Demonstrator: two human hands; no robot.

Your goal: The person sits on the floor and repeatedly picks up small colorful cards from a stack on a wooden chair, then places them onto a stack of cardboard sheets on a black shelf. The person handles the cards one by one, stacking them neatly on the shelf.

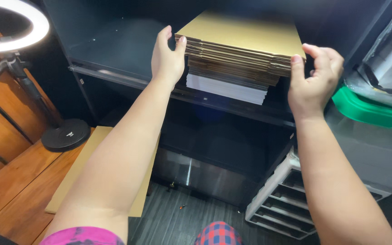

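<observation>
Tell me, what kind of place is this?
Probably a small packing or storage corner, perhaps of a home shop: a stack of flat cardboard sheets on a dark shelf, a ring light, and plastic bins.

Parts you cannot see well

The ring light (12, 25) is cut off by the top and left edges. The back of the cardboard stack (243, 34) fades into the dark shelf (114, 50). The green-lidded bin (368, 111) runs off the right edge. The left hand (166, 59) hides part of the stack's side. The flat cardboard sheet (80, 168) lies partly behind the arm.
</observation>
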